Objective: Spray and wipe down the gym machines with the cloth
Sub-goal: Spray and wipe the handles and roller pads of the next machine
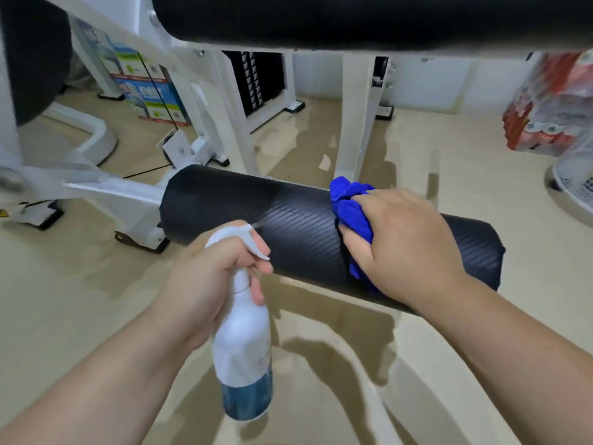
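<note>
**Left hand [205,277] on the spray bottle [242,348], right hand [404,239] on the cloth [351,203]**

Gripping the bottle's neck, the left hand curls a finger on the trigger [258,252], with the nozzle [248,226] just short of the black roller pad's [288,220] near edge. Bare floor [64,284] lies open below and leftward. Right of the pad's middle, the right hand clutches the bunched blue cloth against the surface; the pad's right end juts free beyond it. An upper pad [353,17] hangs overhead.

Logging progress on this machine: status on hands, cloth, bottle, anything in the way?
Left hand grips spray bottle, nozzle toward black roller pad. Right hand holds blue cloth against pad. Nothing between nozzle and pad.
</note>
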